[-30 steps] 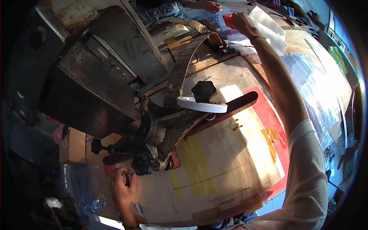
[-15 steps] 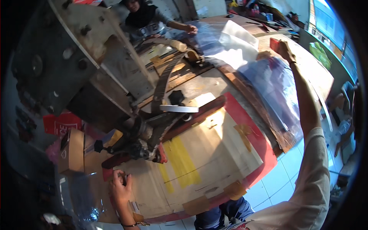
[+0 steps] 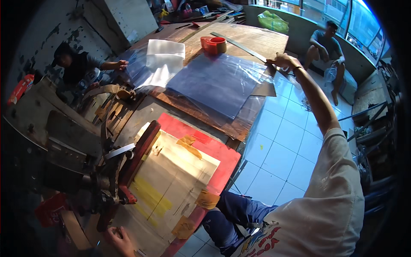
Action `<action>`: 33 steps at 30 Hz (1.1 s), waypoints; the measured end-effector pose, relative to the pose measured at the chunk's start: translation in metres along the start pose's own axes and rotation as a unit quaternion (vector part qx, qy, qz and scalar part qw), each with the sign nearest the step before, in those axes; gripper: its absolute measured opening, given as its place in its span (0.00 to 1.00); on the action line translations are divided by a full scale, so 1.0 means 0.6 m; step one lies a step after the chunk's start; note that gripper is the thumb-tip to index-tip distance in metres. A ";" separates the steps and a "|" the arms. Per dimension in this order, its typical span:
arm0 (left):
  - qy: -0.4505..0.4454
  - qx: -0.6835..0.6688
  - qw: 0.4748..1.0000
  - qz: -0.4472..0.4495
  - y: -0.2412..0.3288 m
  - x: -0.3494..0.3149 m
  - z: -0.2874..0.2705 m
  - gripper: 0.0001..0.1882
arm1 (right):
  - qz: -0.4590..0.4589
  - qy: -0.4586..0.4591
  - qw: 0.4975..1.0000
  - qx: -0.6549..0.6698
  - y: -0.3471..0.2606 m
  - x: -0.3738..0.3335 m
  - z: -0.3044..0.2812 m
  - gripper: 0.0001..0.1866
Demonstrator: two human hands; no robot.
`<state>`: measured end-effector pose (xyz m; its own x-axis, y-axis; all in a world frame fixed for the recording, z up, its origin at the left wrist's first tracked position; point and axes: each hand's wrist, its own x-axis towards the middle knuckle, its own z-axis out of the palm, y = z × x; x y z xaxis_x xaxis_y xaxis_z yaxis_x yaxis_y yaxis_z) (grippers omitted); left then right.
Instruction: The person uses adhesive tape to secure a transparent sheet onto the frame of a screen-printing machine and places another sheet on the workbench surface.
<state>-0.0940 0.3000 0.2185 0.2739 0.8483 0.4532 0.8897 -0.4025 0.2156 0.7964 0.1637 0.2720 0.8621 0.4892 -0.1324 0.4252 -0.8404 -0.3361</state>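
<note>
One person in a pale shirt point(image 3: 327, 184) has both arms spread wide, from where I stand. The right hand point(image 3: 283, 61) is at the upper right of the frame, fingers at the near end of a long flat strip point(image 3: 239, 46); whether they pinch it or just rest beside it, I can't tell. That strip slants over the table point(image 3: 257, 38) in the upper middle, above clear plastic sheets point(image 3: 209, 85). Near its far end sits a red tape dispenser point(image 3: 209, 46), well apart from the hand. The left hand point(image 3: 121, 241) is at the lower left, fingers bent, near the pale board point(image 3: 184, 162) with its yellow tape point(image 3: 145, 197); I can't make out if it grips anything. A dark metal machine point(image 3: 66, 165) stands left of the board. At upper left, a co-worker's hand point(image 3: 122, 65) is beside a white sheet point(image 3: 166, 53).
</note>
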 end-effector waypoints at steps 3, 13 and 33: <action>-0.098 0.036 0.993 -0.060 -0.070 -0.009 0.015 0.38 | 0.002 -0.042 0.998 0.038 -0.006 -0.030 0.007 0.38; -0.038 -0.080 0.985 -0.151 -0.026 -0.023 0.007 0.16 | -0.255 0.292 0.918 0.090 -0.040 -0.018 -0.077 0.36; 0.118 0.064 0.988 -0.074 0.003 -0.026 -0.002 0.19 | -0.538 0.145 0.830 0.022 -0.665 -0.181 0.162 0.23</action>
<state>-0.0971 0.2857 0.2126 0.0577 0.7846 0.6173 0.9570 -0.2196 0.1897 0.5062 0.4684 0.3301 0.0230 0.8690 0.4942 0.9872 0.0583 -0.1484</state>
